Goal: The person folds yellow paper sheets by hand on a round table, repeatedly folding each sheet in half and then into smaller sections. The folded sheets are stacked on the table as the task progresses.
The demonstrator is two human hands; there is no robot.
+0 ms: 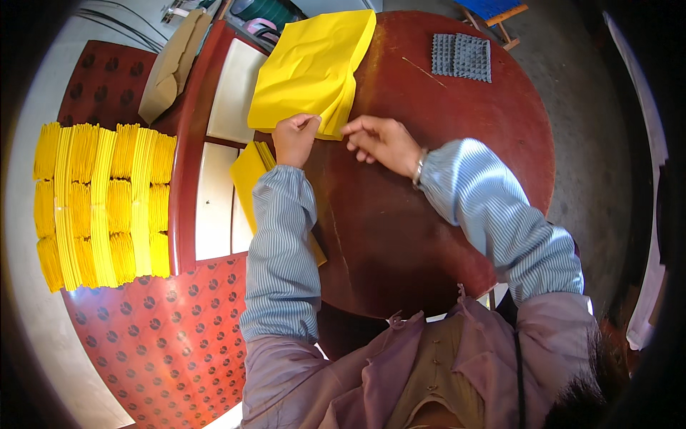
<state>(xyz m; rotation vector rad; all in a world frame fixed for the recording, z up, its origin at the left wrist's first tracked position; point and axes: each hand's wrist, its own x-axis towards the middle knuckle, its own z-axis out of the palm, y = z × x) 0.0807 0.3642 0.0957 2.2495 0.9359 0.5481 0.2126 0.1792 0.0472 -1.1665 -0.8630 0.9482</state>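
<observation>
A thick pile of bright yellow sheets [307,64], paper-like and slightly creased, lies at the far side of the round table. My left hand [294,139] is closed at the pile's near edge, thumb and forefinger pinching a yellow sheet there. Just right of the pile's near corner is my right hand [386,143], its fingers loosely bent and apart with nothing seen in them. Its fingertips come close to the corner; whether they touch it I cannot tell. Partly under my left forearm lies a folded yellow stack [249,175].
The dark red round table [414,236] fills the middle. A grey bumpy pad [461,57] rests at its far right. On the left, many yellow bundles [103,204] stand piled on a red patterned board [164,329]. Brown cardboard [171,68] leans behind a red-edged cabinet [187,179].
</observation>
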